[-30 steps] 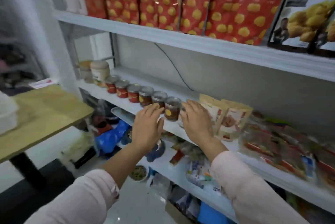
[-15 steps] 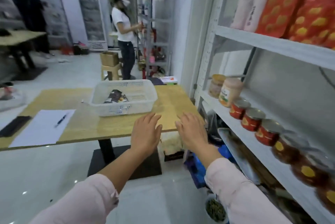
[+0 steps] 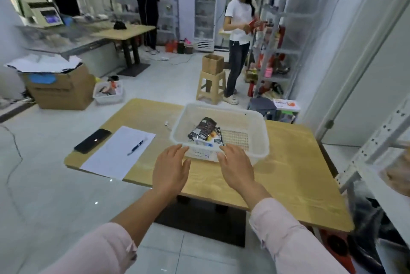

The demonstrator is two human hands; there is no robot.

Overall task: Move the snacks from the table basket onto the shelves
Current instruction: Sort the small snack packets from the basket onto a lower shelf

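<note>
A white plastic basket (image 3: 248, 118) stands on the wooden table (image 3: 295, 176). Inside it lie a dark snack packet (image 3: 203, 128) and a few smaller packets under it. My left hand (image 3: 170, 170) hovers palm down over the table just short of the basket's near left corner, fingers straight, holding nothing. My right hand (image 3: 237, 166) is stretched out the same way at the basket's near rim, also holding nothing. The white shelf unit (image 3: 377, 147) runs along the right edge of the view.
On the table's left part lie a sheet of paper (image 3: 117, 151) with a pen (image 3: 136, 147) and a black phone (image 3: 92, 140). Beyond the table stand a stool with a box (image 3: 211, 78), a person (image 3: 238, 36) at another shelf, and cardboard boxes (image 3: 60, 87) on the floor.
I have turned from the shelf of jars to face the table. Both hands, holding nothing, came away from the shelf and now reach toward the basket.
</note>
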